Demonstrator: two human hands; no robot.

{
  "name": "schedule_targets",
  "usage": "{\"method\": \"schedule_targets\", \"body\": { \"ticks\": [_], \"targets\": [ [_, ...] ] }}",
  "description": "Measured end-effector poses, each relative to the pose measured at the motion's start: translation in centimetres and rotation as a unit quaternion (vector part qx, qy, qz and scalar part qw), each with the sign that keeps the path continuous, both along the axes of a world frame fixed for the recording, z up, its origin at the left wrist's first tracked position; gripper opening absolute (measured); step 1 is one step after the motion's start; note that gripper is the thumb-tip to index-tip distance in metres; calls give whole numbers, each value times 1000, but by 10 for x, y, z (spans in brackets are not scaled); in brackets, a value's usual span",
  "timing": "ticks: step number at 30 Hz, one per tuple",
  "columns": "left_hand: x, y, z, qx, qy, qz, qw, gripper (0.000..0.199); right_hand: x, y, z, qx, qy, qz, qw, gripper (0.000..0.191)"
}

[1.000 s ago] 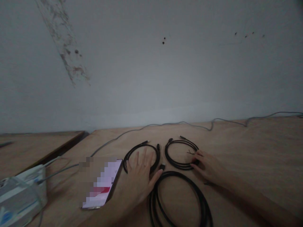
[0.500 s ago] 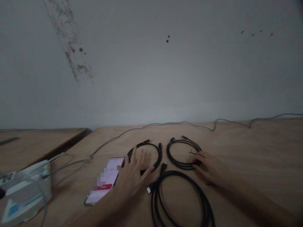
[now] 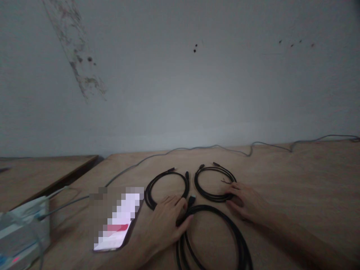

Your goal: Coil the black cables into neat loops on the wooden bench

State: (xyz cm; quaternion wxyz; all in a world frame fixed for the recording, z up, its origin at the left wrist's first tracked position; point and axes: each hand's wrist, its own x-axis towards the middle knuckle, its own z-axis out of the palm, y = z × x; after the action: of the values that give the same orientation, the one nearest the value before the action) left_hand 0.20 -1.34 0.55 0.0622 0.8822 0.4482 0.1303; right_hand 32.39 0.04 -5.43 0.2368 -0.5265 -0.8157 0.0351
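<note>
Three coiled black cables lie on the wooden table. My left hand (image 3: 168, 219) is between the left coil (image 3: 149, 186) and the large front coil (image 3: 239, 236), its fingers curled at the near side of the left coil and around a part of cable by a connector (image 3: 191, 200). At the back right coil (image 3: 199, 187), my right hand (image 3: 243, 198) pinches the right edge, near a thin tie (image 3: 225, 182). A phone (image 3: 123, 219) with a lit screen, partly pixelated, rests left of my left hand.
A white power strip or adapter (image 3: 26, 228) stands at the lower left, with cords. A thin grey cable (image 3: 180, 149) runs along the back of the table (image 3: 295, 180) by the wall (image 3: 157, 93). A gap separates another table (image 3: 42, 168) at the left.
My left hand's spread fingers have curled in and come down toward the front coil's top left. My right hand stays at the right coil. The view has shifted slightly.
</note>
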Motion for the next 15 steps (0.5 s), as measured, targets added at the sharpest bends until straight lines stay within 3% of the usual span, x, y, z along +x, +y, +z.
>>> {"method": "schedule_targets", "body": {
  "ticks": [6, 11, 15],
  "targets": [
    [0, -1, -2, -20, -20, 57, 998, 17, -3, -1, 2, -8, -1, 0, 1000, 26],
    [-4, 5, -13, 30, -40, 37, 998, 21, -4, -1, 2, 4, -4, -4, 1000, 25],
    [-6, 9, -21, 18, -91, 20, 995, 20, -1, 3, -2, 6, 7, -11, 1000, 28]
  ]
}}
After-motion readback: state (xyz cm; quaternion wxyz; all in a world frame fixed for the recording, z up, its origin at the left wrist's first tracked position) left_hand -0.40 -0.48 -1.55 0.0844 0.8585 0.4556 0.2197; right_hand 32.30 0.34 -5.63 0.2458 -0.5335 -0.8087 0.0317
